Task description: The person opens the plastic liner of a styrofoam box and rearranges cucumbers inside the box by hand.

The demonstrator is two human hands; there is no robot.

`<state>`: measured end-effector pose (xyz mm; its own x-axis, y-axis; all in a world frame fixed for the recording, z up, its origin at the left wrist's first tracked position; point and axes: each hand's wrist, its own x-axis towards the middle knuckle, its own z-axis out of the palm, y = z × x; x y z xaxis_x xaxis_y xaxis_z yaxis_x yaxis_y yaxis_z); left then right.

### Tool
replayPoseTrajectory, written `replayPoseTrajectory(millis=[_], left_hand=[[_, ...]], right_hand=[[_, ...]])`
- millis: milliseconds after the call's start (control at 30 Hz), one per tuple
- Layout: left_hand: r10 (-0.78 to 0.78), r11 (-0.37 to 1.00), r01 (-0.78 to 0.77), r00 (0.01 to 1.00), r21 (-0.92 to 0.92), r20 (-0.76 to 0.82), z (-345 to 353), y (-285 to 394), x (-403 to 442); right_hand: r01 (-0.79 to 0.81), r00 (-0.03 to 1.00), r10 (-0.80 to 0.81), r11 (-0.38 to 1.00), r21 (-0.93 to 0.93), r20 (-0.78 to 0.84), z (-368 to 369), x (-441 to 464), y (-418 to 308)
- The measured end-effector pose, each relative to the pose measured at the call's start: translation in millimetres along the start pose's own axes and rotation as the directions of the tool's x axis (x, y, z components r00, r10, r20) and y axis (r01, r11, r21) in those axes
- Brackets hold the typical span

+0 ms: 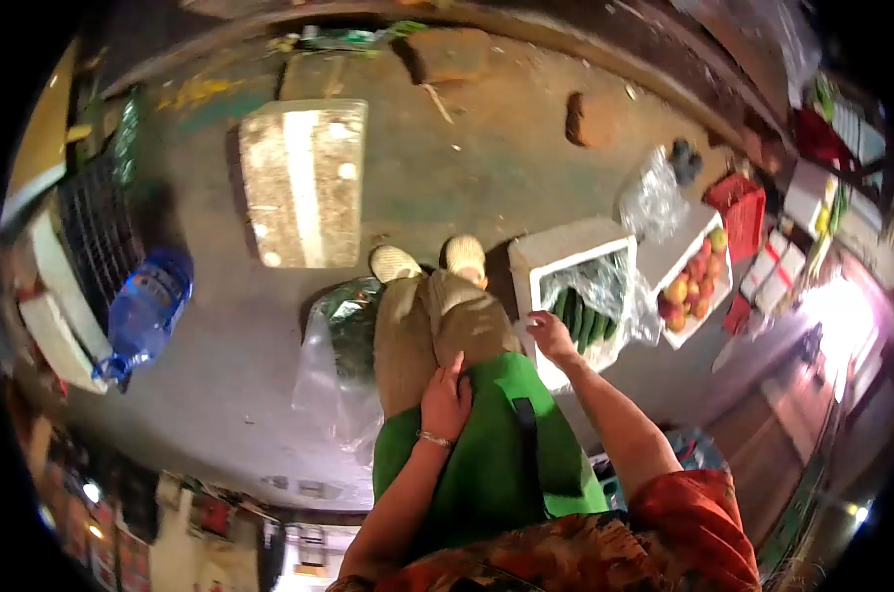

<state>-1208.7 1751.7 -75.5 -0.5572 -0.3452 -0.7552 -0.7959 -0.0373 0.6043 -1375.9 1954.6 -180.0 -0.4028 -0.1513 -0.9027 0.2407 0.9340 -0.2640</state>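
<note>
My left hand (447,403) rests on my lap, on the green apron (496,444) near the trouser leg, its fingers loosely together with nothing visible in them. My right hand (551,335) is at the near left rim of a white foam box (565,247); its fingers are bent together, and whether they hold anything is too small to tell. Inside that box lie several dark green cucumbers (583,321), partly covered by clear plastic (602,279). Beside my legs on the left stands a clear plastic bag (340,340) with dark green contents.
A foam lid (304,183) lies on the floor ahead. At the left are a blue water bottle (149,306) and a dark crate (94,227). To the right, a white box (720,286) holds red and yellow fruit, near a red basket (738,212). A brick (592,120) lies farther ahead.
</note>
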Motion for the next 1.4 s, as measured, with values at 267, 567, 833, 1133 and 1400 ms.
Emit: replayPoseTrajectory(millis=[267, 567, 833, 1133, 1400], left_hand=[[0.18, 0.975, -0.189, 0.981, 0.121, 0.076, 43.1, -10.6, -9.2], [-0.064, 0.925, -0.071, 0.939, 0.374, 0.338, 61.1, -19.7, 7.2], [0.325, 0.599, -0.583, 0.803, 0.548, 0.499, 111.4, 14.5, 172.5], [0.077, 0.419, -0.579, 0.79, 0.699, 0.609, 302.8, 90.7, 281.8], [0.081, 0.321, -0.536, 0.837, 0.781, 0.541, 316.6, 77.9, 303.0]], right_hand=[[-0.054, 0.998, 0.053, 0.998, 0.04, 0.03, 42.8, -33.2, 79.1], [-0.276, 0.946, 0.324, 0.837, 0.473, -0.022, 38.0, -73.9, 191.3], [-0.474, 0.628, 0.755, 0.563, 0.677, -0.189, 40.0, -95.5, 366.9], [-0.185, 0.649, 0.757, 0.251, 0.95, -0.073, 41.7, -24.7, 463.2], [-0.069, 0.584, 0.802, 0.201, 0.977, -0.124, 54.3, 3.1, 488.9]])
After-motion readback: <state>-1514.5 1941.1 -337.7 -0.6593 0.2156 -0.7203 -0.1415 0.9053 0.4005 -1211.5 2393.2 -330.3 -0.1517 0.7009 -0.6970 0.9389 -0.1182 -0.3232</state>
